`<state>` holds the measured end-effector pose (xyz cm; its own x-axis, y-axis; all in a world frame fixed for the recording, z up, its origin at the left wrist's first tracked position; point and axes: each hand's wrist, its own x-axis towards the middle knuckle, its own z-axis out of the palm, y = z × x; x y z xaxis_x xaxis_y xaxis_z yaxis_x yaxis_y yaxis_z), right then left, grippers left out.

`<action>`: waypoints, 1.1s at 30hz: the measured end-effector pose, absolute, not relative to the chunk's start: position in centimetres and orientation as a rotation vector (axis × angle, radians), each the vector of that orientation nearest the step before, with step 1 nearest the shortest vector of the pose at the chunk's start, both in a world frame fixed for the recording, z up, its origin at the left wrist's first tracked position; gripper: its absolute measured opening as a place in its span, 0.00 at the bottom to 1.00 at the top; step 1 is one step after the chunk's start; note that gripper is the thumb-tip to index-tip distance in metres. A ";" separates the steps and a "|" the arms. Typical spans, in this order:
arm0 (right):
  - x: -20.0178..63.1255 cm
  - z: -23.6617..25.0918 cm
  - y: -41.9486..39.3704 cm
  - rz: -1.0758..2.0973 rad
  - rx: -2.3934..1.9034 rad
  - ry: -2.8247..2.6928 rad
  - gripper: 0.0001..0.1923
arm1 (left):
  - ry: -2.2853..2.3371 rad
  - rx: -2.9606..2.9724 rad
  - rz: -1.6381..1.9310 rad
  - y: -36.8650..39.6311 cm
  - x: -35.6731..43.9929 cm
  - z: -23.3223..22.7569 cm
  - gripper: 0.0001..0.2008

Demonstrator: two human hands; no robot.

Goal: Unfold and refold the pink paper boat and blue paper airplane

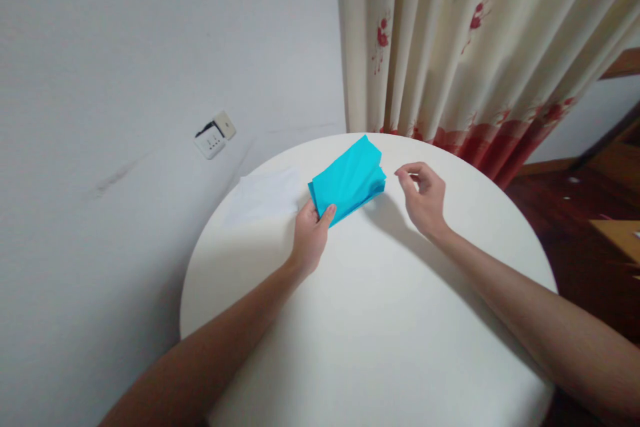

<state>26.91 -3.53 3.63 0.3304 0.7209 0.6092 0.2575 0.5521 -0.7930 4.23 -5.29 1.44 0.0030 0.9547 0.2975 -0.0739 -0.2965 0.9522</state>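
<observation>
My left hand [310,237] grips the lower left corner of a folded bright blue paper [347,177], thumb on top and fingers underneath. Thin layers show along its right and lower edges, and creases fan across its upper face. It is held tilted over a round white table [390,333]. Just right of the paper, apart from it, my right hand [425,197] is raised with its fingers curled and the thumb and index tips close together. Nothing shows between those tips.
A thin white sheet [265,193] lies on the table's left side. The table stands near a white wall [125,47] with a socket [210,142]. A cream curtain with red flowers [450,47] hangs behind. Wooden furniture [617,240] is at the right edge.
</observation>
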 end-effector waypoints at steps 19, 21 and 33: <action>25.1 2.5 -5.3 0.520 -0.888 -1.961 0.11 | 0.976 1.094 1.569 -5.2 4.5 2.8 0.21; 25.1 2.9 -5.5 0.390 -0.860 -1.921 0.10 | 1.040 1.024 1.690 -4.4 3.7 3.2 0.27; 26.4 5.1 -6.3 0.040 -0.892 -1.622 0.03 | 0.945 1.328 1.799 -2.9 0.9 5.6 0.11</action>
<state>26.41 -6.30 5.09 0.0194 0.5602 0.8282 0.5183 0.7027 -0.4875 0.89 -2.92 5.58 -0.2300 0.8595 0.4565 -0.1117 -0.4893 0.8649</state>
